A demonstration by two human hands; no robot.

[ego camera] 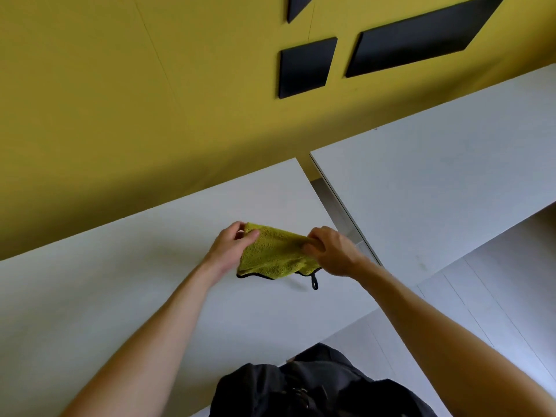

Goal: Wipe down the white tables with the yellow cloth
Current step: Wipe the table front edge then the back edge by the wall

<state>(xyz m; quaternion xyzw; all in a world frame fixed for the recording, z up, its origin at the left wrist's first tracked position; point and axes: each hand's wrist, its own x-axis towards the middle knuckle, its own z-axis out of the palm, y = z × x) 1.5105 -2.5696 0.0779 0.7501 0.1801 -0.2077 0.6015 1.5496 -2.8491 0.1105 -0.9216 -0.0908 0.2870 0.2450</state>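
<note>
Head view: both hands hold the yellow cloth stretched between them over the near white bench. The left hand pinches its upper left corner; the right hand has its fingers curled round the upper right edge. The cloth's black-trimmed hem and black loop hang low. A second white bench stands just beside, past a narrow gap. Black panels hang on the yellow wall.
</note>
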